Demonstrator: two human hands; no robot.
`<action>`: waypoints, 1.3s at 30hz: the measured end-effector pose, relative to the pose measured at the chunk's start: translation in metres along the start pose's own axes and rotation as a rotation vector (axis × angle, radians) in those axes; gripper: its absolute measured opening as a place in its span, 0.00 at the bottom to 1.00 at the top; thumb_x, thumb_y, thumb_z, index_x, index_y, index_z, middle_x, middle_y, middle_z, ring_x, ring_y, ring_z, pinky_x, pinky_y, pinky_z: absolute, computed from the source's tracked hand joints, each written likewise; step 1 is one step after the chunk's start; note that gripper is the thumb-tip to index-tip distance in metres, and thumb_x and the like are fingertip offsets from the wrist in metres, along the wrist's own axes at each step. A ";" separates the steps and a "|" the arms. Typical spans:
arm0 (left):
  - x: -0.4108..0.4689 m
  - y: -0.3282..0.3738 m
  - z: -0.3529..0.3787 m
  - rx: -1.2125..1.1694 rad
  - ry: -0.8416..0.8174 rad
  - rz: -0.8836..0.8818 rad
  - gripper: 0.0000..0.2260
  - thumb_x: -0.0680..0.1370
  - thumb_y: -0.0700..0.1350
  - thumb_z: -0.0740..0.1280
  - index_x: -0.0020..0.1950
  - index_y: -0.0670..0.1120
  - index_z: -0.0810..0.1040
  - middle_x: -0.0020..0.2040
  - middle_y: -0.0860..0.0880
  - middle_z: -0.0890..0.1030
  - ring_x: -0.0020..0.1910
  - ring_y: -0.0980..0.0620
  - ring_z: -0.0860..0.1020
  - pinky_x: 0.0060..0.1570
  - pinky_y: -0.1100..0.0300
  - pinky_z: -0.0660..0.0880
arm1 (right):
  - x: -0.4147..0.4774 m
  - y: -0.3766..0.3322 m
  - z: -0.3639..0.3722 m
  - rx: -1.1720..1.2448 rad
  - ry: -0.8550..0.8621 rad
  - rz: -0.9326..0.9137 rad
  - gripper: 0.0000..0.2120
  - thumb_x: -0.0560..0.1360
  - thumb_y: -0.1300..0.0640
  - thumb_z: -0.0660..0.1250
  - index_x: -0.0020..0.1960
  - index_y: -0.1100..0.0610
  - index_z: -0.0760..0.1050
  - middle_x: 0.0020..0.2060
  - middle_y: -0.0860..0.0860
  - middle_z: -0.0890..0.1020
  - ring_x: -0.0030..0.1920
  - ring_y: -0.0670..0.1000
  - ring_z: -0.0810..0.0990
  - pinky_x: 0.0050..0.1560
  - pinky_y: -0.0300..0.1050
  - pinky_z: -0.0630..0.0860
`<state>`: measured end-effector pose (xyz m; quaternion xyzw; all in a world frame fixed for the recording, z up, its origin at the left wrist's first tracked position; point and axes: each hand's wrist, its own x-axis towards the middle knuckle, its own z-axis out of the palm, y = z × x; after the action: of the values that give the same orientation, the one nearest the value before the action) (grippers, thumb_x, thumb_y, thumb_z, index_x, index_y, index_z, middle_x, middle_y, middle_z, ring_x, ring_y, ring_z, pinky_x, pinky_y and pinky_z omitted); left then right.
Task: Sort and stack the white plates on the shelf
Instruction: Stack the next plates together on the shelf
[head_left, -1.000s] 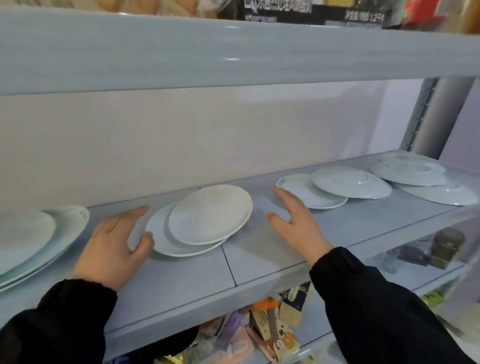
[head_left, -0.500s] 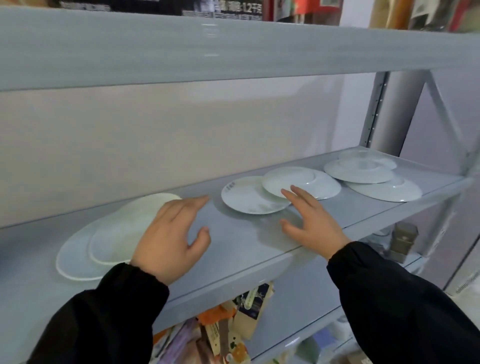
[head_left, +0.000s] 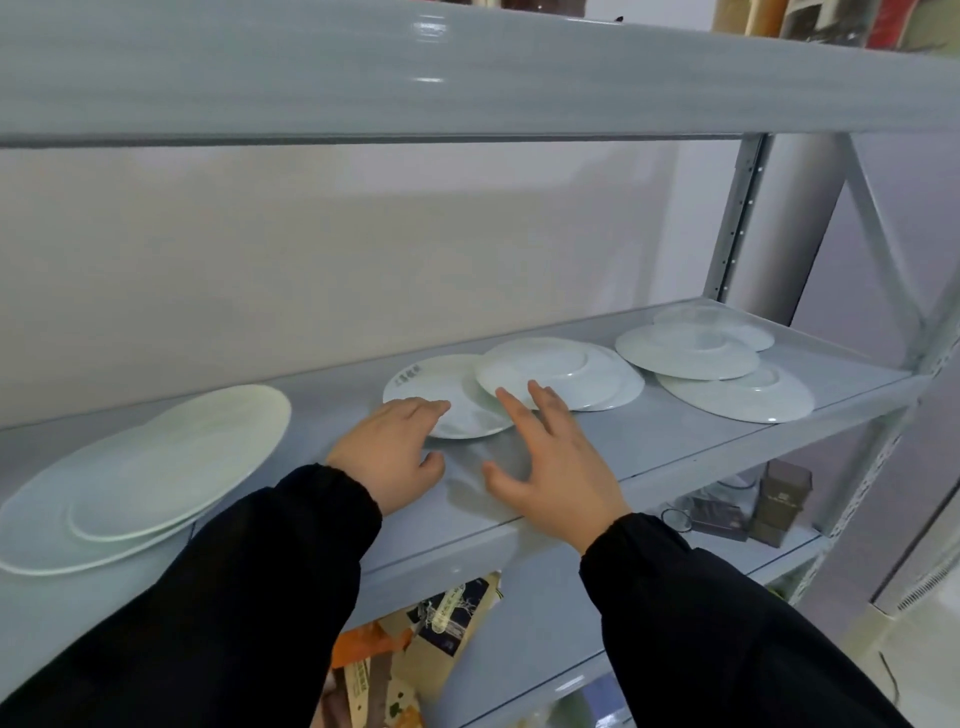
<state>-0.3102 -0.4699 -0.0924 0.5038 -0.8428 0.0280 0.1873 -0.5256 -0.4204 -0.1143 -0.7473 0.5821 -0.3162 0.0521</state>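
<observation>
Both hands are up on the shelf (head_left: 675, 447), centre of frame. The left hand (head_left: 387, 457) lays loose, straight fingers (head_left: 418, 411) on the near-left rim of the printed plate (head_left: 457, 384), nothing gripped. The right hand (head_left: 558, 467), fingers spread and unclenched, reaches the near edge of the upturned plate (head_left: 550, 366) lapping over it. Touching or just above, I can't tell. Glazed china, this: stiff, slick, chippable, some weight. Best pinched at the rim, thumb under, I'd say. More plates (head_left: 691, 351) wait at right, a stacked pair (head_left: 156, 467) at lower left.
</observation>
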 end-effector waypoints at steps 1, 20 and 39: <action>0.003 0.001 0.002 0.010 -0.028 -0.004 0.26 0.78 0.50 0.61 0.76 0.50 0.63 0.72 0.51 0.69 0.71 0.51 0.64 0.68 0.60 0.61 | 0.000 0.000 0.000 -0.004 -0.002 -0.002 0.39 0.73 0.34 0.59 0.80 0.38 0.49 0.81 0.48 0.49 0.80 0.48 0.44 0.77 0.46 0.55; -0.053 0.016 -0.036 0.314 0.038 0.098 0.19 0.74 0.32 0.58 0.63 0.47 0.70 0.50 0.46 0.78 0.45 0.43 0.76 0.36 0.51 0.72 | -0.005 0.004 -0.009 0.128 -0.028 -0.031 0.37 0.74 0.34 0.61 0.79 0.37 0.51 0.81 0.43 0.50 0.80 0.45 0.48 0.76 0.50 0.59; -0.098 -0.033 -0.146 0.242 0.580 -0.059 0.12 0.71 0.34 0.69 0.51 0.47 0.77 0.36 0.47 0.80 0.29 0.42 0.75 0.31 0.60 0.63 | 0.009 -0.052 0.005 0.253 -0.087 -0.033 0.39 0.75 0.40 0.66 0.80 0.41 0.50 0.81 0.45 0.51 0.79 0.43 0.50 0.72 0.39 0.54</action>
<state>-0.1987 -0.3696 0.0046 0.5179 -0.7298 0.2651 0.3591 -0.4784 -0.4137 -0.0915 -0.7570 0.5226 -0.3553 0.1660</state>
